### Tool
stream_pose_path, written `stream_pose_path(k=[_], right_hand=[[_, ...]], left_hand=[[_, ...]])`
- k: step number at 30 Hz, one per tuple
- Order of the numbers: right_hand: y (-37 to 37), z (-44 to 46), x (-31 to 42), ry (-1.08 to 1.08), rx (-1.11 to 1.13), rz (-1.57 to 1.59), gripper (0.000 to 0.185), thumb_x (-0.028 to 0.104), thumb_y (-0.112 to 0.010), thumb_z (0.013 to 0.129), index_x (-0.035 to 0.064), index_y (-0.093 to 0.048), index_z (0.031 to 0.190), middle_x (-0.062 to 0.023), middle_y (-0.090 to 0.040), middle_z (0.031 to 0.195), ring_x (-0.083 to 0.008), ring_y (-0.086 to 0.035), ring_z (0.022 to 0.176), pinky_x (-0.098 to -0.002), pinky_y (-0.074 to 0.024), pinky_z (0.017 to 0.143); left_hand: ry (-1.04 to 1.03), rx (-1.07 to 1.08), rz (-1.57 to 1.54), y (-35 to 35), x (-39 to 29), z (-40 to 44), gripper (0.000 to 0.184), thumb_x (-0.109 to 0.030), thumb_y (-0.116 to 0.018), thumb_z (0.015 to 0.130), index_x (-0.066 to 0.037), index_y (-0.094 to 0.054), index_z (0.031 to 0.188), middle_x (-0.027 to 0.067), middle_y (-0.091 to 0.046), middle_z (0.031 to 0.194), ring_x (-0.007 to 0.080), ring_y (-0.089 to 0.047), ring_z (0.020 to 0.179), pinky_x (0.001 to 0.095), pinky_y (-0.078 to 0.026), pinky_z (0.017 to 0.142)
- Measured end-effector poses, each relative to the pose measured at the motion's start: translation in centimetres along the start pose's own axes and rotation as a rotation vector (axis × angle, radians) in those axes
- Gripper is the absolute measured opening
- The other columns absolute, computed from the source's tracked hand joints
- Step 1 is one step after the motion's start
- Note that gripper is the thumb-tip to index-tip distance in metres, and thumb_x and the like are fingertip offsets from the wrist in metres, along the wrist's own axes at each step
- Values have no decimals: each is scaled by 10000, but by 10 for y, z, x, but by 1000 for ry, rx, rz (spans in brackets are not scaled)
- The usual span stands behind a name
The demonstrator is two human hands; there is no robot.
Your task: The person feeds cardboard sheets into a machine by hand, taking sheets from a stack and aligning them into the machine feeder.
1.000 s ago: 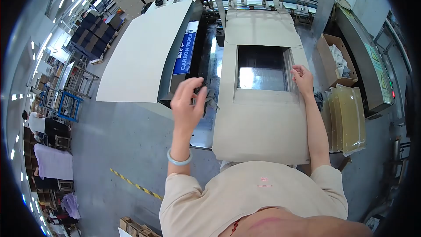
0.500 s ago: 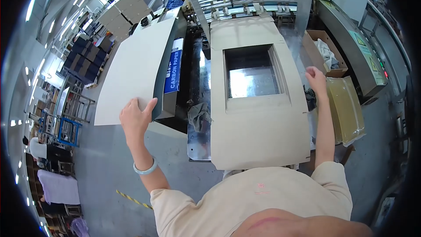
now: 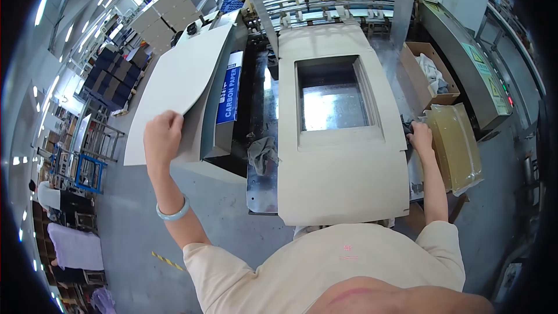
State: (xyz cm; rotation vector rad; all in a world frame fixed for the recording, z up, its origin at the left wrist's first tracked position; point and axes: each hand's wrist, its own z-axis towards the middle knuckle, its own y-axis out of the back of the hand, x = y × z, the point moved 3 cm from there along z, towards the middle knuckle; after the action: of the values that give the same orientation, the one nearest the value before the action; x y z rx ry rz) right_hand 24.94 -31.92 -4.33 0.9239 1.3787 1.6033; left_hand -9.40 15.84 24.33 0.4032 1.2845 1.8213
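Note:
My left hand (image 3: pixel 163 135) is closed on the near right corner of a large pale cardboard sheet (image 3: pixel 174 81), bending that edge up. More pale sheet shows beneath it. On the right, my right hand (image 3: pixel 421 137) has its fingers closed at a dark rag (image 3: pixel 407 126) beside the machine bed; its fingertips are partly hidden. Between my hands lies a stack of beige boards (image 3: pixel 343 183) with a rectangular window cut through it. Shiny metal shows through that opening.
A blue carbon paper box (image 3: pixel 229 93) stands beside the sheets. A grey rag (image 3: pixel 263 155) lies on the metal bed (image 3: pixel 261 189). To the right are a cardboard box (image 3: pixel 433 99) with cloth inside and a wrapped yellowish package (image 3: pixel 456 148). Machine rollers (image 3: pixel 319 14) cross the back.
My left hand has closed and moved up and left, lifting the sheet's edge. My right hand has come down to the dark rag.

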Motion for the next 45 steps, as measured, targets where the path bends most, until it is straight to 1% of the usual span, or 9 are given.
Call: stream_pose_path(k=[4, 8, 12, 16, 23, 34, 38, 41, 45], right_hand=[[29, 5, 7, -2, 80, 27, 203, 118, -689, 708, 23, -619, 873, -121, -644, 840, -322, -603, 777, -387, -484, 705], [101, 5, 48, 200, -412, 514, 165, 77, -665, 731, 12, -628, 879, -96, -646, 821, -295, -593, 731, -360, -479, 682], [148, -1, 109, 265, -354, 791, 90, 73, -653, 780, 17, -635, 848, -46, -635, 752, -182, -574, 682, -280, -457, 663], [149, -8, 177, 364, 107, 1165, 82, 112, -652, 829, 31, -639, 838, -32, -612, 726, -90, -550, 683, -192, -432, 622], [147, -36, 278, 123, 1162, 1896, 451, 214, -594, 891, 38, -445, 1278, -95, -617, 1026, -187, -631, 814, -286, -534, 638], [152, -35, 302, 366, 901, 1649, 364, 145, -600, 885, 24, -511, 1217, -76, -632, 936, -112, -588, 792, -212, -483, 553], [143, -20, 297, 573, 837, 1527, 322, 115, -611, 864, 12, -557, 1163, -55, -629, 911, -94, -563, 769, -204, -463, 598], [165, 3, 257, 550, 706, 1473, 206, 90, -605, 847, 22, -603, 1041, -9, -606, 826, -72, -529, 732, -212, -435, 654], [175, 48, 179, 384, 482, 1202, 73, 120, -617, 846, 65, -572, 830, 36, -522, 733, -43, -428, 650, -172, -353, 597]], left_hand=[[62, -244, 23, 39, -18, -4, 167, -170, -612, 830, -15, -673, 815, 62, -616, 617, 167, -487, 506, 274, -416, 537], [9, -576, 70, 68, -40, -35, 75, -123, -675, 800, -48, -685, 800, 17, -630, 633, 131, -480, 501, 240, -399, 518], [-189, -645, 90, 49, -82, -78, 52, -60, -720, 741, -78, -680, 771, -16, -625, 636, 113, -468, 485, 224, -384, 494], [-374, -556, 29, 18, -116, -114, 123, 13, -671, 685, -87, -633, 745, -22, -560, 605, 100, -431, 478, 222, -364, 465], [-540, -393, -87, -28, -149, -154, 196, -2, -618, 677, -67, -581, 858, 11, -604, 814, 114, -523, 589, 226, -386, 491], [-475, -69, -177, -68, -156, -175, 197, -23, -648, 703, -49, -607, 894, 25, -648, 887, 134, -602, 687, 240, -434, 522], [-467, -68, -635, -38, -140, -168, 179, -23, -667, 730, -39, -636, 905, 52, -676, 955, 162, -629, 744, 249, -483, 589], [-222, -409, -636, -4, -94, -168, 199, 14, -637, 754, -30, -654, 947, 92, -679, 986, 197, -632, 792, 267, -508, 725], [277, -817, -749, 9, -33, -182, 121, -7, -562, 850, -37, -609, 957, 94, -659, 987, 155, -601, 791, 231, -477, 678]])
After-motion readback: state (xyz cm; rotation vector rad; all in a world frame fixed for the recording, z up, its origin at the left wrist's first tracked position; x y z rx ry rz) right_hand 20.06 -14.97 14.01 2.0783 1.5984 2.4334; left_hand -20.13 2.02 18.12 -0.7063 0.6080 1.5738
